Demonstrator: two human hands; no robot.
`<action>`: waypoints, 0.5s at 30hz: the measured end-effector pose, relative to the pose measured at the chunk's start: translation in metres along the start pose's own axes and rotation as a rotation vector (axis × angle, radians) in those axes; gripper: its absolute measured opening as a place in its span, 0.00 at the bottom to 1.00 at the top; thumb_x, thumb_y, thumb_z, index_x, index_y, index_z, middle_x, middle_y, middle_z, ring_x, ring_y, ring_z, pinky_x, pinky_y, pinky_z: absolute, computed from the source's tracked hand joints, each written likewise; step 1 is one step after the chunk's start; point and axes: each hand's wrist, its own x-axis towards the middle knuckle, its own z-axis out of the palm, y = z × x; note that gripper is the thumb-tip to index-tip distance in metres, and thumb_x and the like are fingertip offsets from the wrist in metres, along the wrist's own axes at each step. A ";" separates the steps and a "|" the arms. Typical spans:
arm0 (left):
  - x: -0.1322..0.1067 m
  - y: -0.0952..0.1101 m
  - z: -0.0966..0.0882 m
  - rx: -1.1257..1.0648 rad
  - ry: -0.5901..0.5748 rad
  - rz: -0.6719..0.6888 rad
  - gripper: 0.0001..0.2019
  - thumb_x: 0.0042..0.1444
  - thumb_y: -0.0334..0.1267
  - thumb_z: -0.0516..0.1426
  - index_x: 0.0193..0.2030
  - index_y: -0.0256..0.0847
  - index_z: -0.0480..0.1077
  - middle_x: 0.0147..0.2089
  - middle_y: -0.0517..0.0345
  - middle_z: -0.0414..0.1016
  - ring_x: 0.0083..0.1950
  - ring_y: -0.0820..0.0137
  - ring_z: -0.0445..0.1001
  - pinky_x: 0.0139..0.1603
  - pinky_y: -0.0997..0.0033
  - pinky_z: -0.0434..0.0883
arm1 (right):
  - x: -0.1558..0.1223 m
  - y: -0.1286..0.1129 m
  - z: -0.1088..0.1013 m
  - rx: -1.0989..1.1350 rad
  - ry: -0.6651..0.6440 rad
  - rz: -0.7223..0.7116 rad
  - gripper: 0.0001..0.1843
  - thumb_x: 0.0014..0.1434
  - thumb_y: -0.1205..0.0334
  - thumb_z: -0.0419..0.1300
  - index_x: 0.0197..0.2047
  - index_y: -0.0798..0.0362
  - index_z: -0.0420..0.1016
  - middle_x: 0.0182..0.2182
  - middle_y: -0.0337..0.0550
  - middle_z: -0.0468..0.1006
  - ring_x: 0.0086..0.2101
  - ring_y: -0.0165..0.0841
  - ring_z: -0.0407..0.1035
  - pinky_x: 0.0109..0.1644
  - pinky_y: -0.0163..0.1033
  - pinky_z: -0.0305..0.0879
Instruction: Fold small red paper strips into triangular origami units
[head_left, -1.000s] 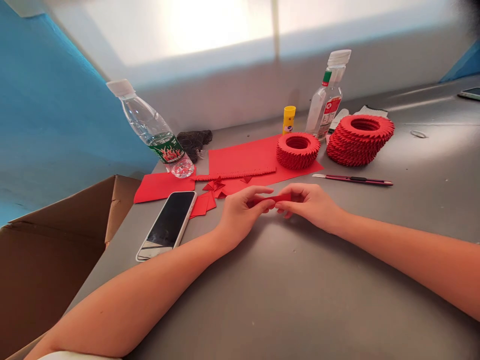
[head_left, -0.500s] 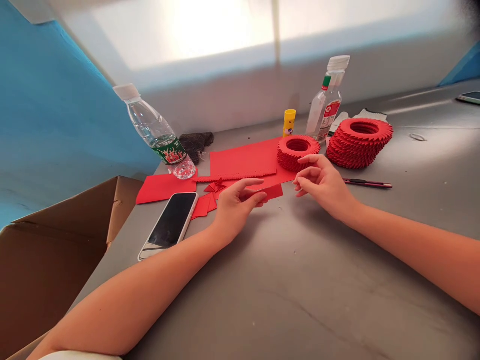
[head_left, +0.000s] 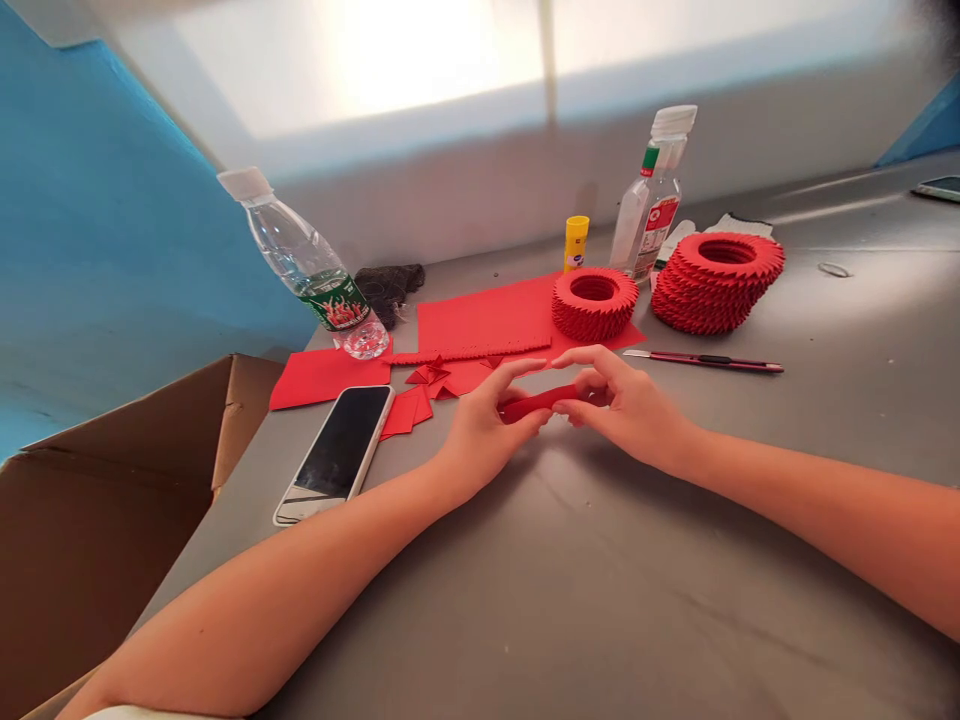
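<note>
A small red paper strip (head_left: 538, 402) is held just above the grey table, bent a little between my two hands. My left hand (head_left: 487, 420) pinches its left end between thumb and fingers. At the other end, my right hand (head_left: 626, 405) grips the paper with thumb and curled fingers, its index finger stretched toward the left one. Right behind the hands lie folded red paper pieces (head_left: 429, 372), small red paper squares (head_left: 403, 412) and a long row of interlocked red folds (head_left: 472, 352) on larger red sheets (head_left: 480, 318).
Two stacked red paper rings (head_left: 595, 305) (head_left: 718, 283) stand behind my right hand, near a craft knife (head_left: 712, 361), a glue stick (head_left: 576, 243) and a clear bottle (head_left: 646, 215). On the left are a phone (head_left: 337, 452), a water bottle (head_left: 315, 270) and a cardboard box (head_left: 97, 520).
My right hand has come left and down and taken hold of the strip's free end, which my left hand alone held before. The strip is now slightly bent.
</note>
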 end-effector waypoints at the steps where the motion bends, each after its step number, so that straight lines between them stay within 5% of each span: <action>1: 0.000 0.000 0.000 0.007 0.000 0.002 0.22 0.49 0.32 0.56 0.52 0.48 0.60 0.30 0.62 0.71 0.31 0.74 0.71 0.32 0.75 0.69 | 0.000 0.000 0.000 0.003 -0.001 -0.010 0.16 0.53 0.64 0.56 0.46 0.45 0.61 0.23 0.31 0.70 0.25 0.28 0.68 0.31 0.35 0.65; 8: 0.009 0.001 -0.014 -0.020 0.138 0.033 0.16 0.49 0.32 0.56 0.46 0.44 0.61 0.29 0.64 0.69 0.30 0.76 0.70 0.35 0.73 0.70 | 0.005 -0.001 -0.010 0.009 0.137 -0.019 0.01 0.54 0.63 0.56 0.31 0.50 0.66 0.24 0.33 0.69 0.23 0.25 0.66 0.29 0.33 0.65; 11: 0.013 0.001 -0.020 -0.147 0.234 -0.015 0.17 0.48 0.34 0.57 0.47 0.42 0.61 0.29 0.62 0.69 0.32 0.74 0.71 0.37 0.68 0.72 | 0.006 0.001 -0.014 0.107 0.219 0.029 0.04 0.54 0.61 0.56 0.33 0.51 0.70 0.27 0.37 0.72 0.28 0.28 0.69 0.33 0.35 0.69; 15: 0.011 0.005 -0.016 -0.321 0.065 -0.217 0.15 0.50 0.41 0.57 0.43 0.37 0.67 0.36 0.52 0.72 0.41 0.66 0.72 0.35 0.67 0.73 | 0.003 0.002 -0.008 0.220 0.105 0.052 0.11 0.54 0.62 0.55 0.41 0.51 0.72 0.36 0.42 0.76 0.37 0.33 0.71 0.40 0.40 0.70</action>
